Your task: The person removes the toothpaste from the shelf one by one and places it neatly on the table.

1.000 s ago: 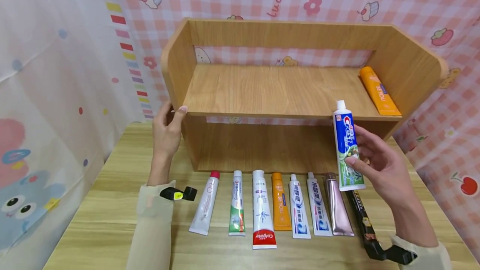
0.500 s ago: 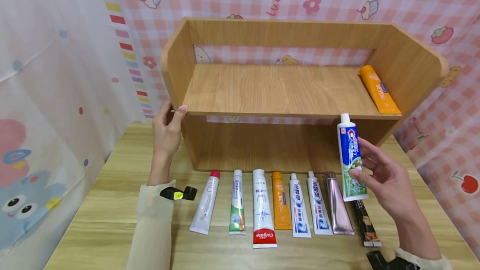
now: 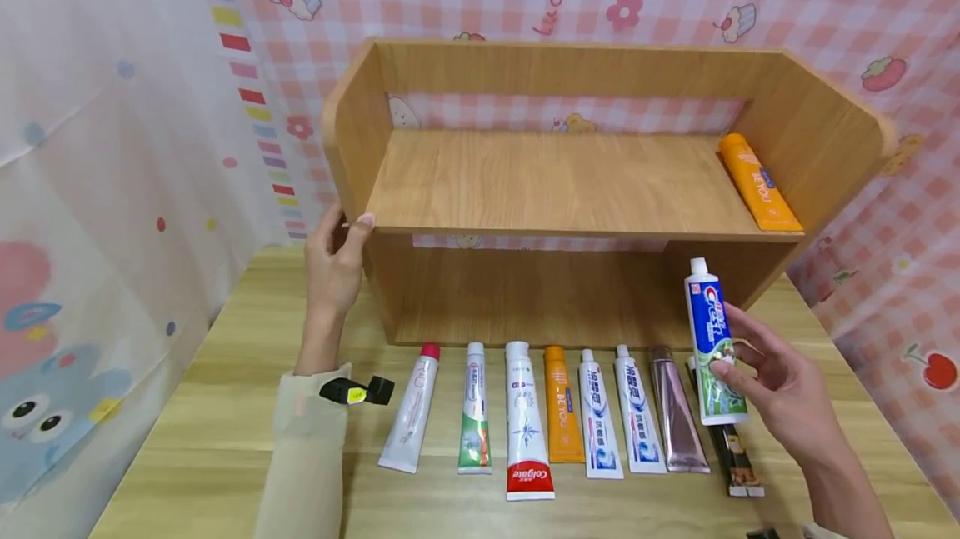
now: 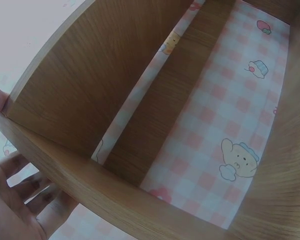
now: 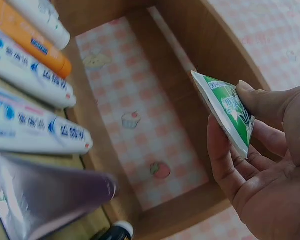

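My right hand (image 3: 783, 389) pinches a blue, white and green Crest toothpaste tube (image 3: 712, 339) between thumb and fingers, its white cap upward. The tube is in front of the lower compartment's right end, above a black tube (image 3: 735, 456) that it partly covers. In the right wrist view the tube's flat green end (image 5: 230, 110) faces the camera. My left hand (image 3: 333, 268) grips the left side panel of the wooden shelf (image 3: 352, 131), thumb on the front edge. The left wrist view shows the fingers (image 4: 40, 190) behind that panel.
An orange tube (image 3: 759, 185) lies on the upper board at the right. In front of the shelf lie several tubes in a row: a red-capped one (image 3: 412, 410), a Colgate one (image 3: 525, 422), an orange one (image 3: 562, 406) and a metallic pink one (image 3: 678, 414).
My right hand has lowered the Crest toothpaste tube, moving it slightly right from the upper board's edge to in front of the lower compartment. My left hand has stayed in place.
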{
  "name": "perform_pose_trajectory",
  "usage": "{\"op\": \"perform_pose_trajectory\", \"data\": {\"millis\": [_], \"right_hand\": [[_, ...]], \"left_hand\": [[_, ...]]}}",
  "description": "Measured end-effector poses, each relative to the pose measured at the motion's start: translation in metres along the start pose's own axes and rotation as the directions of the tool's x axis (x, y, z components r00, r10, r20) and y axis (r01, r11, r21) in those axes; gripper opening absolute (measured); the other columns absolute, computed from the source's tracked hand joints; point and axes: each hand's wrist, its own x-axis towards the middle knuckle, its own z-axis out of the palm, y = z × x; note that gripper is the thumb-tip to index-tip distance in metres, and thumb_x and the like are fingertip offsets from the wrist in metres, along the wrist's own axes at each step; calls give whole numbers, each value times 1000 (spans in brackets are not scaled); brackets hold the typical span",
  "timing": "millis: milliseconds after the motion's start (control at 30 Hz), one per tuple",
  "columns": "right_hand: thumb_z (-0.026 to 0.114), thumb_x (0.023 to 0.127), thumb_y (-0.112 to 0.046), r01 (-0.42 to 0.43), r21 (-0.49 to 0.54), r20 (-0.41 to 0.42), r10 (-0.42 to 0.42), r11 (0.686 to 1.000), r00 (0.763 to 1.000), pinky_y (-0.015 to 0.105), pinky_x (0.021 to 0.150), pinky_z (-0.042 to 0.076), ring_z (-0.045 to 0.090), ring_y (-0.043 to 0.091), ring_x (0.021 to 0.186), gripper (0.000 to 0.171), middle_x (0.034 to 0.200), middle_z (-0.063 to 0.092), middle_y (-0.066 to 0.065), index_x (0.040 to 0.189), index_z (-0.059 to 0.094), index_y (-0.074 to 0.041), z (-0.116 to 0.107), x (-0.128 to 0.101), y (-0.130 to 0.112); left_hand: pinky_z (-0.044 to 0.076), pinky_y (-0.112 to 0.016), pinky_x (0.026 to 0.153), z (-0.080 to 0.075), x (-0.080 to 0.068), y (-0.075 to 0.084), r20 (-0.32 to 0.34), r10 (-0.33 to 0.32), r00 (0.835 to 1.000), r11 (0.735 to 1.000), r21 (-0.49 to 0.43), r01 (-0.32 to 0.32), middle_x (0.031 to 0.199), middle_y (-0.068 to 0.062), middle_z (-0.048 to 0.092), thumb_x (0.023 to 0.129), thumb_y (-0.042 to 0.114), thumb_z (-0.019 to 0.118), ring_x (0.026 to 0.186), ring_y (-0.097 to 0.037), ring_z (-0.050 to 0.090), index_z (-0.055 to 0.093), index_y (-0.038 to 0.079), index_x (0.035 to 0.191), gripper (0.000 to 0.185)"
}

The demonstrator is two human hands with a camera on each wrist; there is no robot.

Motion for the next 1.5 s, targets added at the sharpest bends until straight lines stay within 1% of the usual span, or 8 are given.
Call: {"op": "perform_pose_trajectory", "data": {"millis": [133, 333, 633, 767, 867, 967, 1233, 1500], "right_hand": [[59, 90, 21, -45, -34, -7, 45, 998, 999, 15, 78, 56, 66, 2, 108, 68, 138, 62, -4, 154, 39, 6, -5, -8, 9], [59, 92, 19, -103, -105, -23, 101, 989, 995, 13, 79, 54, 64, -1, 107, 68, 143, 58, -13, 155, 40, 2, -19, -19, 15], [60, 94, 14, -195, -147, -67, 187, 970, 980, 13, 76, 54, 65, -4, 102, 67, 123, 67, -16, 155, 43, -6, -51, -37, 26], [63, 95, 8, -243, -322, -92, 225, 915, 970, 13, 73, 53, 65, -7, 97, 67, 117, 64, -21, 156, 43, -10, -64, -45, 31], [66, 96, 2, -271, -443, -89, 259, 855, 962, 17, 69, 53, 64, -5, 92, 67, 116, 62, -25, 157, 43, -12, -70, -52, 35], [68, 96, -2, -303, -462, -77, 303, 834, 950, 21, 66, 53, 64, -2, 89, 66, 114, 62, -26, 156, 43, -12, -73, -59, 39], [70, 96, -9, -335, -489, -86, 338, 806, 937, 15, 71, 50, 65, -3, 90, 63, 112, 61, -28, 154, 47, -11, -73, -68, 48], [74, 95, -27, -422, -559, -126, 430, 714, 894, 13, 73, 50, 61, -8, 90, 66, 111, 55, -27, 154, 48, -14, -69, -63, 54]], "left_hand": [[50, -23, 85, -4, -4, -2, -17, -5, 1000, 1000, 5, 6, 107, 0, 68, 97, 24, 62, 97, -11, 64, 67, 5, 128, 37], [50, -23, 86, -5, -6, -3, -4, -5, 1000, 1000, 27, 5, 115, -7, 68, 98, 27, 62, 99, -12, 64, 66, 6, 131, 39], [49, -23, 89, 0, -5, -1, 9, -15, 1000, 999, 37, 15, 118, -13, 68, 98, 30, 61, 102, -12, 63, 66, 6, 131, 40], [49, -24, 89, 2, -4, -2, 11, -16, 1000, 999, 30, 16, 117, -12, 68, 98, 29, 61, 102, -12, 63, 66, 6, 130, 40], [50, -24, 88, 3, -4, -4, 13, -13, 1000, 1000, 28, 12, 117, -12, 68, 98, 29, 62, 102, -12, 63, 66, 5, 129, 40], [50, -24, 89, 5, -4, -4, 16, -14, 1000, 999, 31, 13, 119, -13, 68, 98, 29, 62, 102, -13, 63, 66, 5, 130, 40], [50, -24, 88, 7, -3, -3, 11, -14, 1000, 999, 32, 14, 116, -10, 68, 98, 31, 61, 101, -12, 63, 66, 6, 131, 42], [49, -23, 85, 3, 0, -1, -6, 7, 1000, 1000, 11, -7, 105, 4, 68, 98, 29, 61, 96, -11, 63, 66, 2, 127, 40]]}}
